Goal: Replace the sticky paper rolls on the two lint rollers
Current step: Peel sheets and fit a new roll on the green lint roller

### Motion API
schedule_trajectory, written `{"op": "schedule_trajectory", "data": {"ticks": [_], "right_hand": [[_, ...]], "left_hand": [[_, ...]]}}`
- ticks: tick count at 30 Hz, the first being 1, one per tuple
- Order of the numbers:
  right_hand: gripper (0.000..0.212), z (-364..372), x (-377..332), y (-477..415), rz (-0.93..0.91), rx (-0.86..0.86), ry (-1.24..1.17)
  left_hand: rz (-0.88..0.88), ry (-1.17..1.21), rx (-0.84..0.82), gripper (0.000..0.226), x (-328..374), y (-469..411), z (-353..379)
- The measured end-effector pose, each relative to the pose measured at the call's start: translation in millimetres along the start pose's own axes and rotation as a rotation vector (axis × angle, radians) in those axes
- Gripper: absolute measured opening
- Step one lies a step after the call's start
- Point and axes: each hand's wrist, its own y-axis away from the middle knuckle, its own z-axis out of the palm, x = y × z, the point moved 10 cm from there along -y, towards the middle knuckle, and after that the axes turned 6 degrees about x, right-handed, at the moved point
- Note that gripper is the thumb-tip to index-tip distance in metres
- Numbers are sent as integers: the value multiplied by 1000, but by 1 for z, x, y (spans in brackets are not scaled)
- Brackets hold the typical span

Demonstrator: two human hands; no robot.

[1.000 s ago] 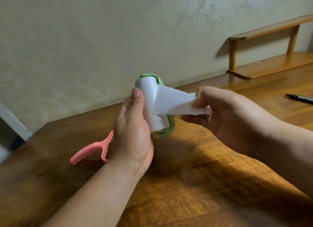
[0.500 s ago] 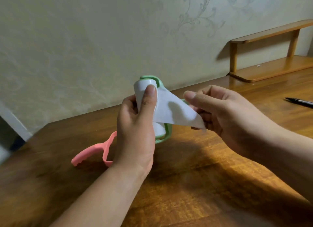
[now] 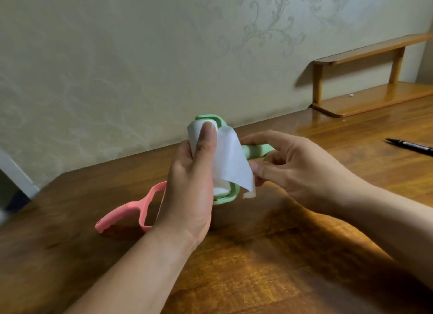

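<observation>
Green lint roller [image 3: 256, 151] held above the wooden table [image 3: 269, 255]: left hand [image 3: 191, 185] clamps the paper roll [image 3: 199, 135], right hand [image 3: 295, 166] at 3 o'clock pinches the loose sheet [image 3: 232, 163], light, floppy, tacky, so grip its edge.

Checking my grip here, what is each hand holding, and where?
Left hand grips the green lint roller around its paper roll; right hand pinches the loose sheet's lower edge.
</observation>
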Motion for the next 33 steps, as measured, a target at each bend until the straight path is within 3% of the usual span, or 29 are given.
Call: {"op": "schedule_trajectory", "data": {"ticks": [6, 10, 12, 20, 24, 33], "right_hand": [[15, -6, -14, 6, -81, 92, -160], [43, 4, -28, 12, -115, 25, -282], [43, 4, -30, 11, -115, 14, -373], [27, 7, -31, 8, -99, -76, -569], [37, 4, -32, 9, -98, -65, -558], [41, 5, -35, 10, -86, -76, -513]], "left_hand": [[-31, 106, -6, 55, -3, -5, -3], [-15, 51, -111, 33, -2, 3, 10], [-8, 65, -152, 28, -1, 9, 16], [-62, 191, -226, 53, 2, 10, 24], [-50, 208, -254, 65, 5, 7, 24], [-27, 217, -247, 59, 5, 4, 21]]}}
